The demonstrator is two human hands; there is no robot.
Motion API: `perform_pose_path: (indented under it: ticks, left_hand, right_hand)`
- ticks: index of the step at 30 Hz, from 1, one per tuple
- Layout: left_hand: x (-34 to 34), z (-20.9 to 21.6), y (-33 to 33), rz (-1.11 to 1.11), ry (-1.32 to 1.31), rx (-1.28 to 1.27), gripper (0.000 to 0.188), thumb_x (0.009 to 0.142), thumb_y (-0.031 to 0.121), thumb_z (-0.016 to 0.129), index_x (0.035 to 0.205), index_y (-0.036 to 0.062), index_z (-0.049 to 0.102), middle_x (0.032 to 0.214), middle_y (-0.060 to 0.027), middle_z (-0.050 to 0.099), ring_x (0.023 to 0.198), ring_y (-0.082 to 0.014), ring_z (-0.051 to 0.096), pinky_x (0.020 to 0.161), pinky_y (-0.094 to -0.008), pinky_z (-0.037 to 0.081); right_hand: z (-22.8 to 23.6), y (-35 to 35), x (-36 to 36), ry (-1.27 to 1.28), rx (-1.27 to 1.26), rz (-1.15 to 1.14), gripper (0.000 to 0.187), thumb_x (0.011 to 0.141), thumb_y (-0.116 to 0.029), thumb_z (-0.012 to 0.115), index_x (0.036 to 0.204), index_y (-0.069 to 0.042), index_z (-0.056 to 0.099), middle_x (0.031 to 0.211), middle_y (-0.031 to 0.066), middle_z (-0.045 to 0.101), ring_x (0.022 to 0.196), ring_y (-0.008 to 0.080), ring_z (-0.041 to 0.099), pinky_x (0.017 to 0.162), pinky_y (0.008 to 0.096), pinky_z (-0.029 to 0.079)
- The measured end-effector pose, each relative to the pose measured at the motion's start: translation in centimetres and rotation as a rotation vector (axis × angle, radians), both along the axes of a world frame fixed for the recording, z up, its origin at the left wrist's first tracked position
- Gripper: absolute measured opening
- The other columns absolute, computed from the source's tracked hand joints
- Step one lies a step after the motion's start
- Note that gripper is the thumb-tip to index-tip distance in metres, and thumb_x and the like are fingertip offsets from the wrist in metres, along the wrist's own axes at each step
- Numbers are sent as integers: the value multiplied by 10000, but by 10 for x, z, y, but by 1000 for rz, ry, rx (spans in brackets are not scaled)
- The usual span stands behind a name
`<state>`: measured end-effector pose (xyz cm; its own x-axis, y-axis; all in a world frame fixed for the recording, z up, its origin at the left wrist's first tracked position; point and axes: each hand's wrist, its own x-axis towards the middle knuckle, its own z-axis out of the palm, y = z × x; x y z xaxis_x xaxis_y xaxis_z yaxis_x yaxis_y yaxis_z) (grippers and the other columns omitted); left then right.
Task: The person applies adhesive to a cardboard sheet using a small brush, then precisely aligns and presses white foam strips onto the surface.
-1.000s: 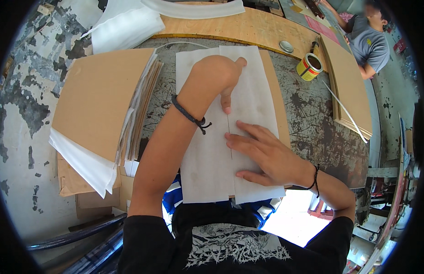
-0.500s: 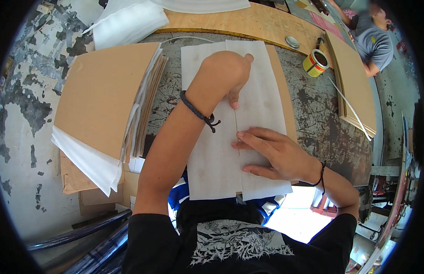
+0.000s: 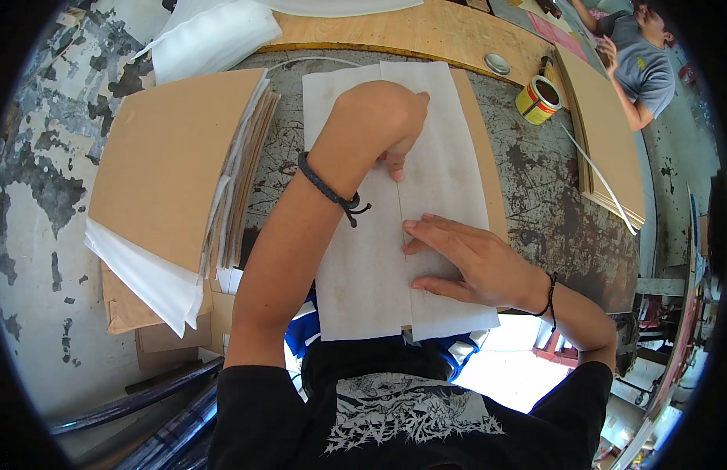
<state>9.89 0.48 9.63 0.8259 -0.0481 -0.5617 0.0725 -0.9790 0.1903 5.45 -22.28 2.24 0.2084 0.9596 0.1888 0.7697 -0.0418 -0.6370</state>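
Observation:
Two white foam-like sheets [image 3: 356, 290] lie side by side, meeting in a lengthwise seam, over a brown board [image 3: 479, 149] whose right edge shows. My left hand [image 3: 383, 117] is bent over the far part of the seam with its fingers curled under. Its thumb points down toward the seam; whatever the fingers hold is hidden beneath the hand. Nearer to me, my right hand [image 3: 477, 262] rests on the right-hand sheet, fingers stretched out and apart, fingertips along the seam.
On the left rises a stack of brown boards [image 3: 175, 157] interleaved with white sheets. An opened yellow-and-red tin [image 3: 533, 110] stands at the far right, its lid [image 3: 497, 63] nearby. More boards [image 3: 606, 141] and a white strip [image 3: 602, 184] lie beyond. A co-worker [image 3: 642, 66] is at far right.
The view has shifted slightly. My left hand stays over the seam, and my right hand remains on the sheet with little change. The co-worker's hand has come up into view.

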Motion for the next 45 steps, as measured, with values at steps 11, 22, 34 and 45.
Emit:
perform_pose_path:
  ticks: [11,22,34,45]
  left_hand:
    - [5,2,14,113,59,-184,1121,741,64,906,1639,116,237,857,-113,768,693,-228,748,591,-387,605]
    - [38,-58,3,-154,-836,-174,563,853,468,810,1258,114,642,1098,-194,688,1096,-373,656,921,-461,513]
    - [56,-68,8,-117,-669,-294,744,821,518,839,1264,-11,560,1239,-261,628,1181,-405,602,981,-439,493]
    - [57,-66,5,-98,-644,-306,704,823,512,841,1221,10,550,1220,-239,617,1156,-398,606,969,-441,491]
  right_hand:
    - [3,-1,0,-30,-5,-42,641,980,-309,707,1537,-147,434,1329,151,643,1322,361,589,1076,453,533]
    - [15,-42,128,-500,405,-657,362,887,-120,788,1219,-42,666,1241,175,658,1153,371,639,995,444,524]
    - [-1,-68,173,-664,176,-916,530,849,-375,846,1256,-77,684,1360,191,587,1289,403,550,1084,496,457]
    - [0,-67,180,-789,71,-890,499,819,-495,833,1084,-76,779,1346,133,615,1280,313,547,1124,515,376]
